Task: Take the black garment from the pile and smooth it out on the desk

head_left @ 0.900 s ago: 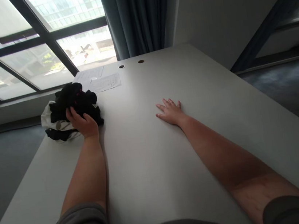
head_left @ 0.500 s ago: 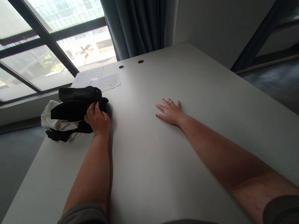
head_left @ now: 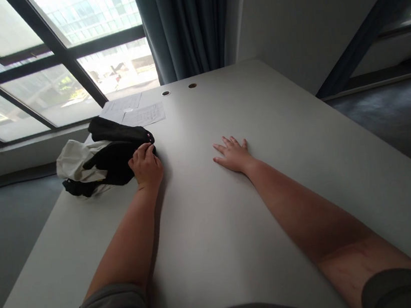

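Observation:
A pile of crumpled clothes lies on the left of the white table (head_left: 202, 215). In it, a black garment (head_left: 115, 158) sits beside and partly over a white cloth (head_left: 72, 160). My left hand (head_left: 147, 165) has its fingers closed on the right end of the black garment, where a rolled dark edge with small light dots shows. What kind of garment it is, I cannot make out. Flat on the bare tabletop, palm down and fingers spread, rests my right hand (head_left: 233, 154); it holds nothing.
Two sheets of paper (head_left: 143, 114) lie behind the clothes near the window (head_left: 114, 67). Two round cable holes, one of them a brown-rimmed hole (head_left: 192, 85), are set near the far edge. A blue-grey curtain (head_left: 185, 30) hangs behind the table.
My left hand has moved to the right, drawing the black garment with it and uncovering more of the white cloth. My right hand has stayed in place.

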{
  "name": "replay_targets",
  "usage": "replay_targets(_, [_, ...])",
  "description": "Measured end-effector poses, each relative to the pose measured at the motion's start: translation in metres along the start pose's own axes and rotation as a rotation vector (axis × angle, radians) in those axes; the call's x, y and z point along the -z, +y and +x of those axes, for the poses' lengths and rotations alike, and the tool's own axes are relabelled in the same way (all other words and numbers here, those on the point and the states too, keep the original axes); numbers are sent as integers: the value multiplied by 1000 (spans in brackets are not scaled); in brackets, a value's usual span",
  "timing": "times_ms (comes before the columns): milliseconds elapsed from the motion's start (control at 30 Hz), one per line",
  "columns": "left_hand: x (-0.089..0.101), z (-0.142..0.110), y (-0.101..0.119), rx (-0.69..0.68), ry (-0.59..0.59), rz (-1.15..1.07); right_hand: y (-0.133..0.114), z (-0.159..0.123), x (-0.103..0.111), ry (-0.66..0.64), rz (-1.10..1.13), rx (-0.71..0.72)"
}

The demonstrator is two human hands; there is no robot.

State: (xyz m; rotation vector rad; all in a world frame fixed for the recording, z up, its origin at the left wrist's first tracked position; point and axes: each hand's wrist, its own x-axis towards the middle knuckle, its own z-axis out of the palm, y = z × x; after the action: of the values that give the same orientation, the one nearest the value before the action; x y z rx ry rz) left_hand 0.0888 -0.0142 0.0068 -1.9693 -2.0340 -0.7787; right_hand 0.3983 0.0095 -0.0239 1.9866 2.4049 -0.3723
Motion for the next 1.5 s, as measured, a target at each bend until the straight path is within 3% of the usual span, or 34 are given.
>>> replay_targets(133, [0,-2,5,-47,-68,17,1,2,-2,11,-8,8])
replay_targets(300, [10,1,-5,109,82,85,1,2,-3,8,-10,3])
replay_targets(433, [4,5,-23,210,131,117,0,1,-1,10,-7,0])
replay_targets(633, [-9,10,-36,277,23,131,0,1,0,6,-5,-1])
replay_targets(833, [3,2,-14,67,34,98,0,2,-1,-1,-8,1])
replay_targets(1033, [-8,0,-1,-166,-172,134,0,1,-1,8,-3,6])
replay_targets(1167, [-13,2,-7,-307,-204,102,1,3,-5,59,43,15])
replay_targets(1300, [-10,-2,2,-428,-245,67,7,10,-10,230,213,22])
replay_targets(1500, [-8,-20,44,-630,-284,-56,23,24,-14,544,666,132])
